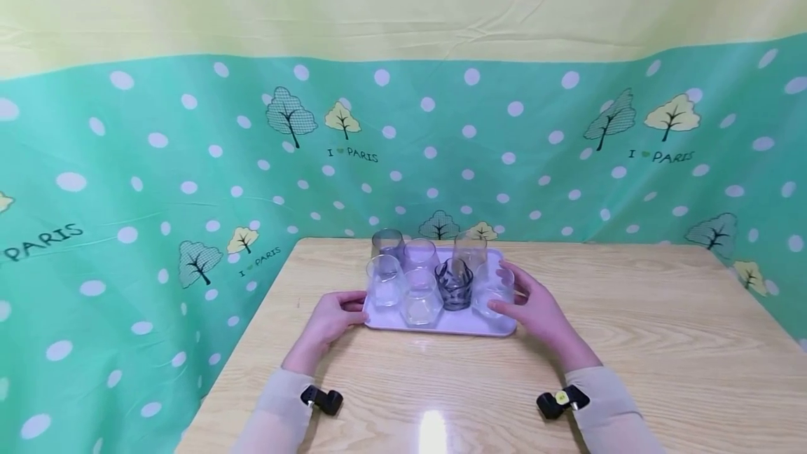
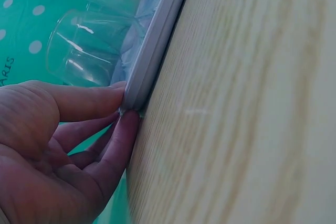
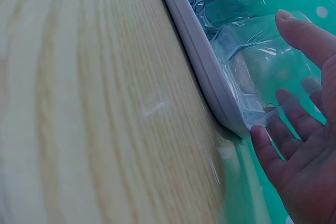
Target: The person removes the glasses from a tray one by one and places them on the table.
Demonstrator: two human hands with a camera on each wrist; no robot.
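Both arms wear pale beige sleeves (image 1: 605,405), snug to the wrists. Nearer than the tray (image 1: 441,324), a small black clip-like device (image 1: 321,399) sits on the left cuff; its twin (image 1: 557,401) on the right cuff carries a yellow sticker.
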